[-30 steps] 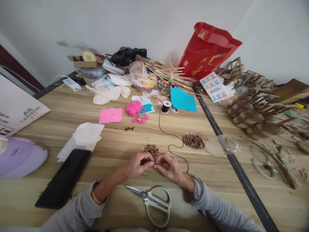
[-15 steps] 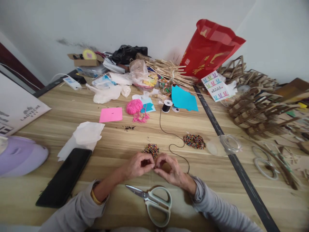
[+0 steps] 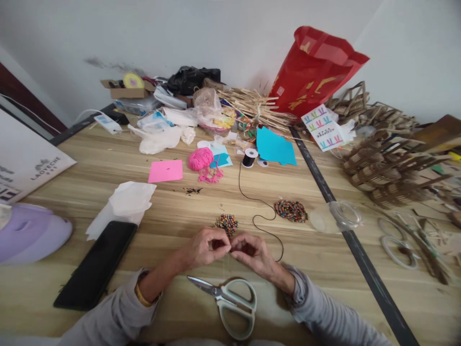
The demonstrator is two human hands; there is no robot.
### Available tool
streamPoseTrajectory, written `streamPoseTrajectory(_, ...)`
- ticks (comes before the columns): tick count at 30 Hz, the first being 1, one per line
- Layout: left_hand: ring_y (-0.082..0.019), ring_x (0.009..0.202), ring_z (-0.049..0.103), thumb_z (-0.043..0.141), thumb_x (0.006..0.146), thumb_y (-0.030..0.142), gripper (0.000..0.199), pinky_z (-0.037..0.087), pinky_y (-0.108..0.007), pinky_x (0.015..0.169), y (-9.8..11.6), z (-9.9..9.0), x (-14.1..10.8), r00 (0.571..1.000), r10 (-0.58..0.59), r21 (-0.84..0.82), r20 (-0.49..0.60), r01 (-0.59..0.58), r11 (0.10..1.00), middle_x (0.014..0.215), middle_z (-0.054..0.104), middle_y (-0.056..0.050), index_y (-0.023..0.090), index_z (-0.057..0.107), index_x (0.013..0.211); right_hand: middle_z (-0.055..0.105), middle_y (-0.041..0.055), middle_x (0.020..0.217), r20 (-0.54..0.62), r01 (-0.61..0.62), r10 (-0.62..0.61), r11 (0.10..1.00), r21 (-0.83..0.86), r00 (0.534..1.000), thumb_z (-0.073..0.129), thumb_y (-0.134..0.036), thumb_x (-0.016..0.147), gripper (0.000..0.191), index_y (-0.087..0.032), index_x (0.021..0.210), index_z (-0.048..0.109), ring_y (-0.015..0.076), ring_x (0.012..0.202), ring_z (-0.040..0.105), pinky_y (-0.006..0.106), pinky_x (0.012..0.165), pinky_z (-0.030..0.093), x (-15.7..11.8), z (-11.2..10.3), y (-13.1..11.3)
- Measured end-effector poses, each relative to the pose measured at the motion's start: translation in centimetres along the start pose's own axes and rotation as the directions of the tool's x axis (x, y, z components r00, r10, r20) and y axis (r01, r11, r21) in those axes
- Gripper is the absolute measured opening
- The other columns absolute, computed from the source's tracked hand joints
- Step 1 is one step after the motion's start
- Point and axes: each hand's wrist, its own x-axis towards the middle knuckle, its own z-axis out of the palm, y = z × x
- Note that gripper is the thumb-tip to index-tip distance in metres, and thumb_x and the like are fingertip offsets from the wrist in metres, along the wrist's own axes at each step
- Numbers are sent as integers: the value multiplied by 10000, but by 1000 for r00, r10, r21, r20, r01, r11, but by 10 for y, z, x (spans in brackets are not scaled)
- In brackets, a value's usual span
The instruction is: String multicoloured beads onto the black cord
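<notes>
My left hand and my right hand meet fingertip to fingertip, each pinched closed. A faint thin thread hangs down below the left fingertips. What the right fingertips hold is too small to make out. Just beyond the hands lies a loose heap of small multicoloured beads, partly hidden by the left fingers. Scissors with pale green handles rest on the table below the hands, blades pointing left. A string of similar beads is coiled at the right, beside a black cord that runs from a spool.
At the left lie a black phone, crumpled white paper and a purple object. Pink yarn, a pink card and blue sheets sit farther back. Clear tubing and small woven baskets are on the right.
My right fingers have straightened and drawn closer together, narrowing the gap inside the pinch. The left hand stays nearly in place; scissors and beads have not moved.
</notes>
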Motion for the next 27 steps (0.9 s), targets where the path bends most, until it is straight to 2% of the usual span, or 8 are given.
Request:
streamPoseTrajectory(6,-89,540,493,551,790,161,171,398,-184,551,-3,1,0,995,84,11,-49,-84,996,581,587,-9,123,641,649,538,-5,627,-24,0,0,1000,-12,1000,631,-428,850,276,-158,792,625,103,561,465,211,514,380,1,2,5)
streamPoseTrajectory(14,-101,564,530,575,786,148,161,419,-202,598,-1,-4,0,991,131,62,-20,-129,990,578,620,-17,129,636,638,591,34,710,-3,65,-66,997,-34,998,613,-409,872,272,-155,777,640,140,677,534,254,631,442,5,-1,4)
streamPoseTrajectory(23,-109,567,550,577,762,154,107,430,-194,566,-9,-13,0,997,80,109,15,-81,991,608,618,-27,123,635,677,550,14,648,-13,76,-77,993,-91,997,614,-405,872,279,-148,769,642,123,607,489,232,557,393,7,-1,4)
streamPoseTrajectory(27,-102,571,545,575,749,136,104,431,-184,568,-4,-21,0,999,23,134,25,-26,991,607,603,-17,125,619,655,574,29,674,14,153,-153,971,-181,988,570,-405,904,294,-154,764,629,136,646,510,250,605,421,8,-1,3)
